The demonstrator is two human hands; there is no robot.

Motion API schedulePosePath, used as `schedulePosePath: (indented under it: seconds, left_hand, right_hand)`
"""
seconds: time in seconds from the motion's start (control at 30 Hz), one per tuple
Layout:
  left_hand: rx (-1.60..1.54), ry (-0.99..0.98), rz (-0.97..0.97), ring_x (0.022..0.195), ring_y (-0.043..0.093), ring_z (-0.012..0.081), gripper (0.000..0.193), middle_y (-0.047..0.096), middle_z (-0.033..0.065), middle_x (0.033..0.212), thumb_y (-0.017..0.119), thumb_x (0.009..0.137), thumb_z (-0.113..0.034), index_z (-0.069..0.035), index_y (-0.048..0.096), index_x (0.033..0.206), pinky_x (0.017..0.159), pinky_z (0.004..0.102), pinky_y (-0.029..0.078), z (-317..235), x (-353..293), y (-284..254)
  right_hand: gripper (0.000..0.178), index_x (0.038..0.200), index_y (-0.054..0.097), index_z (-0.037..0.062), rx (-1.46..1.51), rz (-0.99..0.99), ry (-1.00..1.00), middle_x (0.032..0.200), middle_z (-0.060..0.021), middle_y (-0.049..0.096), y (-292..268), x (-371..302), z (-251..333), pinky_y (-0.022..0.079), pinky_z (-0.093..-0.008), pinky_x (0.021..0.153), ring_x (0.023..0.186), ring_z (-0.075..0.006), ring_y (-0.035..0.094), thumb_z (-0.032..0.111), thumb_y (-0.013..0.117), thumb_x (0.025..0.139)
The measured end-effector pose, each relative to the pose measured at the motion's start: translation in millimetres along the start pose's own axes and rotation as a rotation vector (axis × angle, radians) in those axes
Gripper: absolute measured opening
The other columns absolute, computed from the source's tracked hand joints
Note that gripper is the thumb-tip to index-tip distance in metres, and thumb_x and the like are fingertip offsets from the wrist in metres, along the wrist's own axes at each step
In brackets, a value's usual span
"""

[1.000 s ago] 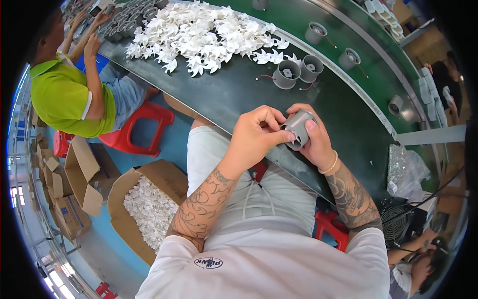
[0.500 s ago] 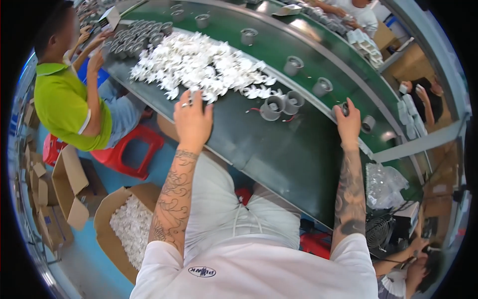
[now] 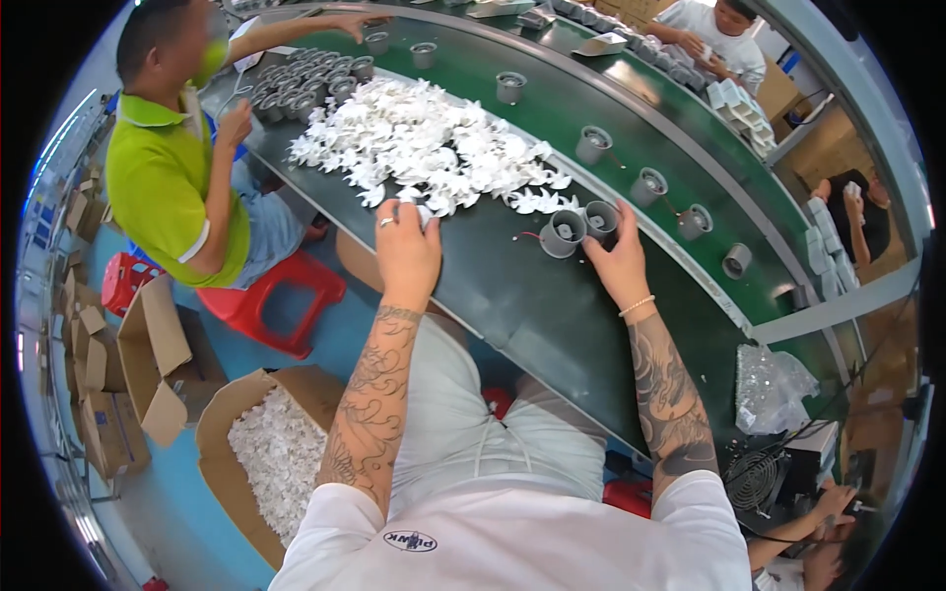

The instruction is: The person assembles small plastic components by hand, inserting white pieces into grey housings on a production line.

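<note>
My right hand (image 3: 619, 258) has its thumb and fingers around a grey plastic cup (image 3: 600, 221) on the dark table. A second grey cup (image 3: 563, 234), with a short red wire beside it, stands against its left side. My left hand (image 3: 409, 254) is at the front of a heap of white finned plastic parts (image 3: 424, 138), its fingers closed around a small white plastic part (image 3: 426, 213). That part's full shape is hidden by the fingers.
Several grey cups, one a belt cup (image 3: 695, 222), ride the green conveyor (image 3: 552, 113). A co-worker in a green shirt (image 3: 177, 177) sits left by clustered cups (image 3: 301, 89). A carton of white pieces (image 3: 276, 453) is lower left; a clear bag (image 3: 774, 389) lies right.
My right hand has let go of a cup on the conveyor and come left to one on the table. My left hand now has a white part. The co-worker's arm has stretched over the belt.
</note>
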State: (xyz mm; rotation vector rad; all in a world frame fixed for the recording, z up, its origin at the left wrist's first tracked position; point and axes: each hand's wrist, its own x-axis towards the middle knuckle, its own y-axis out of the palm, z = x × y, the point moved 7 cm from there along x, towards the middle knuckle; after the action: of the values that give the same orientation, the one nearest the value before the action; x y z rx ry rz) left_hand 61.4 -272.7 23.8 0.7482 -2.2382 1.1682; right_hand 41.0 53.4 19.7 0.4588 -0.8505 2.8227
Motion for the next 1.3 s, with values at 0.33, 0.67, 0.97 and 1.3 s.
schedulePosePath:
  seconds: [0.33, 0.67, 0.97, 1.3]
  left_hand:
    - [-0.195, -0.071, 0.037, 0.086, 0.064, 0.0331, 0.023, 0.067, 0.0166, 0.103, 0.062, 0.086, -0.006, 0.002, 0.065, 0.107, 0.080, 0.0409, 0.051, 18.1, -10.6, -9.1]
    - [-0.860, -0.485, 0.268, 0.071, 0.059, 0.0069, 0.017, 0.064, 0.0028, 0.093, 0.069, 0.091, -0.009, 0.001, 0.068, 0.105, 0.064, 0.0201, 0.047, -26.0, -41.2, 4.0]
    - [-1.334, -0.449, 0.587, 0.082, 0.059, 0.0110, 0.017, 0.062, 0.0071, 0.098, 0.058, 0.096, -0.008, 0.000, 0.058, 0.112, 0.065, 0.0260, 0.053, -127.1, -70.4, 9.5]
    - [-1.261, -0.421, 0.733, 0.096, 0.060, 0.0134, 0.026, 0.060, 0.0062, 0.108, 0.067, 0.086, 0.002, -0.003, 0.059, 0.109, 0.082, 0.0278, 0.050, -161.0, -81.1, 20.0]
  right_hand:
    - [0.039, 0.121, 0.048, 0.0047, 0.534, 0.007, 0.264, 0.110, -0.0089, 0.060, -32.5, -43.2, 12.8, 0.051, -0.0274, 0.075, 0.094, -0.0166, 0.061, 0.015, 0.068, 0.088]
    - [0.031, 0.118, 0.051, 0.0127, 1.335, 0.286, 0.556, 0.092, -0.0020, 0.058, -1.0, -87.3, 11.4, 0.035, -0.0246, 0.054, 0.065, -0.0105, 0.044, 0.038, 0.049, 0.101]
    - [0.034, 0.115, 0.052, 0.0101, 1.341, 0.415, 0.554, 0.085, -0.0008, 0.056, 7.3, -85.7, 16.5, 0.033, -0.0223, 0.051, 0.060, -0.0083, 0.042, 0.040, 0.045, 0.102]
    - [0.039, 0.112, 0.055, 0.0065, 1.347, 0.430, 0.647, 0.083, -0.0026, 0.058, 6.7, -88.0, 11.7, 0.031, -0.0204, 0.044, 0.057, -0.0068, 0.045, 0.042, 0.042, 0.102]
